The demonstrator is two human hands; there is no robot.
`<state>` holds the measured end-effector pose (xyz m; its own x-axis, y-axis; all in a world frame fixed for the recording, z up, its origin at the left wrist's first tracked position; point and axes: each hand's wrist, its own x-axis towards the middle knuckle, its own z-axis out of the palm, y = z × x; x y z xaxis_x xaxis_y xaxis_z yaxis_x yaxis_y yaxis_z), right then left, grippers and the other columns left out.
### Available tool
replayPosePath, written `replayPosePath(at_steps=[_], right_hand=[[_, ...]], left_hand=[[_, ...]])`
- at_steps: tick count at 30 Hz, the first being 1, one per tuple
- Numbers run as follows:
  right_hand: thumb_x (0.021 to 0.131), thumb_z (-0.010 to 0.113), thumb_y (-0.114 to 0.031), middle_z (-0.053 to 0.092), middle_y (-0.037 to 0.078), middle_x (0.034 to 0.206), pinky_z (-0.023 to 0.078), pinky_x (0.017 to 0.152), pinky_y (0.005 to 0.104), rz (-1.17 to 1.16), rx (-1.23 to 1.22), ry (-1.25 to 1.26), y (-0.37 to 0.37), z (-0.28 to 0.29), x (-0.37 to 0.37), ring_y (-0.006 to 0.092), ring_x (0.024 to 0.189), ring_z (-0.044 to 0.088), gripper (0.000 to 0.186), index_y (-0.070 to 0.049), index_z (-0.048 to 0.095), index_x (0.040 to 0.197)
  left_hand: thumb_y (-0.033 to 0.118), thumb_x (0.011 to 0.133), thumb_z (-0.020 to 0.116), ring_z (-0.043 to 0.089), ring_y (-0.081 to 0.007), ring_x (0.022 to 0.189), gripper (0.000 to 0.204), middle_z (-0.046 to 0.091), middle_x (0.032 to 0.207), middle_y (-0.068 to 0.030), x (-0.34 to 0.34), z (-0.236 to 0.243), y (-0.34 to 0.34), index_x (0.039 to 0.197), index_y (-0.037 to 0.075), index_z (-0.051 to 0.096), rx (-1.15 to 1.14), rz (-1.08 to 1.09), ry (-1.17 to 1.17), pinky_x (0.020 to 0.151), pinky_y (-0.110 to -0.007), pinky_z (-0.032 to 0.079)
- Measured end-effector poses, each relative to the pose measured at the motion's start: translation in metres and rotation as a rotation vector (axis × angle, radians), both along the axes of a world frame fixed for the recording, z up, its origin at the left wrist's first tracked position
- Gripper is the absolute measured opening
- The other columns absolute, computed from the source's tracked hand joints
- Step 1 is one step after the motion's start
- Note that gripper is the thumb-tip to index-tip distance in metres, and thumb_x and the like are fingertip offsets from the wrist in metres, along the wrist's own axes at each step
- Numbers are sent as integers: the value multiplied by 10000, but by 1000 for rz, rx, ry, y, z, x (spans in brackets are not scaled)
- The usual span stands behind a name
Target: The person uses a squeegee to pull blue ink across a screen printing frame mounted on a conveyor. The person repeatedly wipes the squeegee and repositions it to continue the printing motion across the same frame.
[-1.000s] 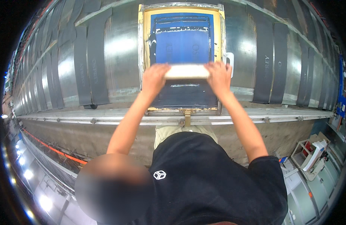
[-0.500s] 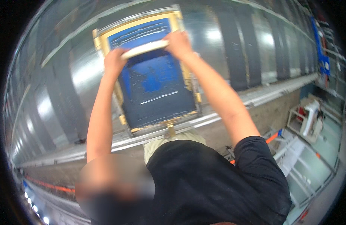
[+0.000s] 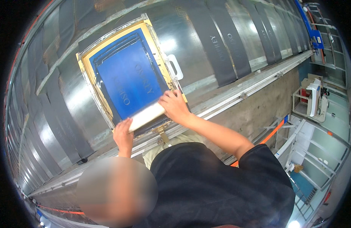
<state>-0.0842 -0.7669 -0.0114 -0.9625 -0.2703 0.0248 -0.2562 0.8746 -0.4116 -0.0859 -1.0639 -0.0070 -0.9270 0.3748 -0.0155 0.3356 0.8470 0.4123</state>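
Note:
A pale squeegee (image 3: 146, 116) lies across the near end of a screen-printing frame (image 3: 84, 78), low over its blue mesh (image 3: 124, 70). My left hand (image 3: 124, 135) is closed on the squeegee's left end. At the other end, my right hand (image 3: 174, 106) is wrapped round it, next to the frame's right side. Faint lettering shows in the mesh, and dark ink lines its far and side edges. Yellow tape borders the frame. The squeegee's lower edge is hidden from view.
The frame rests on a long metal printing table with dark fabric strips (image 3: 217, 49) across it. A white handle (image 3: 175, 67) sticks out at the frame's right side. A metal rail (image 3: 247, 93) runs along the table's near edge. A wheeled rack (image 3: 308, 98) stands at the right.
Both hands have drawn the squeegee from the screen's far part to its near end. Mesh that looked dark with ink now shows blue. The view has turned somewhat.

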Motion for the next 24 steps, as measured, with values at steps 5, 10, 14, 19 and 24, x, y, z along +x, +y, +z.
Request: replayPosePath(at_steps=[5, 10, 14, 19, 24], right_hand=[[750, 637, -113, 684, 32, 979, 430, 869, 459, -31, 149, 218, -6, -24, -137, 249, 1027, 602, 182, -150, 723, 906], [750, 781, -316, 731, -33, 1063, 391, 965, 459, -35, 318, 158, 2, -23, -275, 206, 1092, 608, 271, -251, 787, 1013], [815, 783, -406, 737, -16, 987, 386, 974, 443, -68, 254, 40, 5, -15, -324, 227, 1087, 606, 268, -232, 801, 1019], [821, 786, -365, 735, 18, 1007, 393, 974, 439, -124, 163, -134, 1, -18, -303, 244, 1110, 610, 259, -210, 797, 1028], [775, 809, -250, 706, 33, 1072, 413, 978, 440, -73, 172, -112, 4, -14, -200, 250, 1107, 606, 313, -188, 761, 1078]], left_hand=[[-31, 704, 715, 668, -212, 1095, 515, 731, 1176, 20, -127, -12, -2, 1150, 226, 742, -76, 17, 191, 876, -363, 507], [126, 777, 729, 694, -282, 963, 364, 753, 1017, -53, -272, -6, 10, 1112, 262, 773, -128, 84, 100, 835, -415, 542], [225, 814, 737, 706, -289, 964, 342, 753, 1004, -80, -325, 3, 16, 1139, 327, 770, -206, 128, -44, 833, -419, 554], [214, 805, 746, 708, -292, 973, 333, 755, 1029, -76, -313, 3, 22, 1120, 318, 774, -204, 144, -160, 831, -424, 561], [131, 803, 733, 690, -291, 967, 356, 734, 969, -64, -216, 5, 21, 1117, 294, 775, -194, 110, -183, 846, -411, 563]])
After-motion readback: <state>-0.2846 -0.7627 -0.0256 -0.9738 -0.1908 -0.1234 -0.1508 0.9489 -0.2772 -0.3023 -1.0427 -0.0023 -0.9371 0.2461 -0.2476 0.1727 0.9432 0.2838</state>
